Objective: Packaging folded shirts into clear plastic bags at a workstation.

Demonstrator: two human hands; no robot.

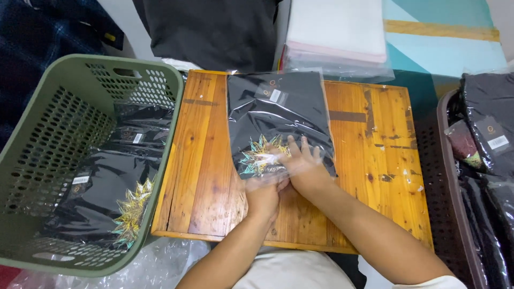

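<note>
A folded black garment with a colourful spiky print lies in a clear plastic bag on a low wooden table. My right hand lies flat on the bag's near end, fingers spread over the print. Just below it, my left hand sits at the bag's open flap, under or against the clear film. Whether the left fingers pinch the flap is hidden.
A green perforated basket on the left holds several bagged black garments. A dark basket on the right holds more of them. A stack of clear bags lies behind the table, and crumpled plastic lies by my lap.
</note>
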